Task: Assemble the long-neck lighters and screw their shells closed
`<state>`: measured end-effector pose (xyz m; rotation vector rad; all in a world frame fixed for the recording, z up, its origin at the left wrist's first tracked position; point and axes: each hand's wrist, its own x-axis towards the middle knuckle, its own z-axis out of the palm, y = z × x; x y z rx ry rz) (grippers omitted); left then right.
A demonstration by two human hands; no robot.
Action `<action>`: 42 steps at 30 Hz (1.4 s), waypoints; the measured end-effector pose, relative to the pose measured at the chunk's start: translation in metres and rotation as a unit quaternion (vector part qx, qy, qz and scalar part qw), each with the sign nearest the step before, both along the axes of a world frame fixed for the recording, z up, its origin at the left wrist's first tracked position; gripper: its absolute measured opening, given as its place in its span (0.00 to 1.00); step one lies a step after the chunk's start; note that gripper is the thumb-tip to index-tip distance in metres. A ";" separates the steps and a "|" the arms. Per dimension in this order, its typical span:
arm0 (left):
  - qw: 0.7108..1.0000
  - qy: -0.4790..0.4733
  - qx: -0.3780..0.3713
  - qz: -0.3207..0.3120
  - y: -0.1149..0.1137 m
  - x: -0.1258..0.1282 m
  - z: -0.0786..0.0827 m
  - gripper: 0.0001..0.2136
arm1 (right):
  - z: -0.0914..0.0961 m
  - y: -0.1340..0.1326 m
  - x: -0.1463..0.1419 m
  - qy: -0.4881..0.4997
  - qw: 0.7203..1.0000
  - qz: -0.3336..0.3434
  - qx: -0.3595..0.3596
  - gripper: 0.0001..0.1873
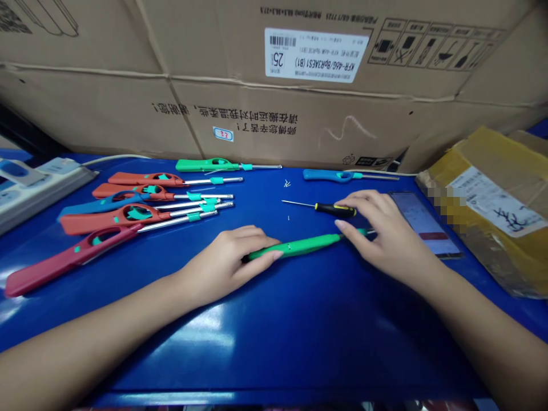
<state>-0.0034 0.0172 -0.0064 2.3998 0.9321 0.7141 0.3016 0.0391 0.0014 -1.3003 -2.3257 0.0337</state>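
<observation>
My left hand (237,257) is closed around the handle end of a green utility lighter (306,245), which lies roughly level above the blue table. The lighter's front end points right and passes beneath my right hand (379,228). That hand is open, thumb apart from the fingers. Its thumb is at the lighter's neck, and its fingertips are at the black and yellow handle of a small screwdriver (336,209); whether they touch it, I cannot tell. The screwdriver lies on the table, its thin shaft pointing left. Part of the lighter's metal tube is hidden under my right hand.
Several red, orange and blue lighters (113,220) lie at the left. Another green lighter (208,165) and a blue lighter (329,174) lie by a large cardboard box (231,103). A phone (428,228), a taped carton (483,171) and a power strip (47,182) flank the table.
</observation>
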 end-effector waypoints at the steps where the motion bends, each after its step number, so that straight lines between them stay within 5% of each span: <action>1: 1.000 -0.002 0.005 -0.010 0.000 0.000 0.000 0.11 | -0.003 0.003 0.002 0.002 1.000 -0.014 0.005 0.16; 6: 1.000 -0.003 0.028 0.012 0.001 -0.002 -0.004 0.12 | -0.017 0.013 0.011 -0.016 0.999 -0.029 -0.041 0.21; 10: 0.998 0.034 0.041 0.035 0.001 -0.004 0.000 0.14 | -0.018 0.013 0.010 0.022 0.997 -0.041 -0.063 0.15; 17: 0.998 0.001 -0.060 0.029 -0.001 -0.001 -0.001 0.11 | -0.017 0.014 0.004 0.076 0.992 -0.035 -0.097 0.12; 21: 0.994 -0.032 -0.088 0.062 -0.003 0.003 -0.008 0.11 | -0.017 0.011 0.000 0.114 0.990 -0.055 -0.059 0.11; 27: 0.995 -0.031 -0.071 0.069 -0.009 0.012 -0.006 0.12 | -0.005 -0.004 -0.013 0.333 0.935 -0.044 -0.115 0.11; 34: 0.996 -0.032 -0.060 0.054 -0.007 0.010 -0.009 0.12 | 0.007 -0.012 -0.021 0.413 0.905 -0.063 -0.081 0.07; 38: 0.997 -0.027 -0.051 0.052 -0.007 0.008 -0.011 0.12 | 0.008 -0.019 -0.022 0.361 0.929 -0.076 0.008 0.04; 42: 0.997 -0.015 -0.047 0.054 -0.009 0.009 -0.010 0.12 | 0.007 -0.023 -0.022 0.247 0.965 -0.020 0.084 0.05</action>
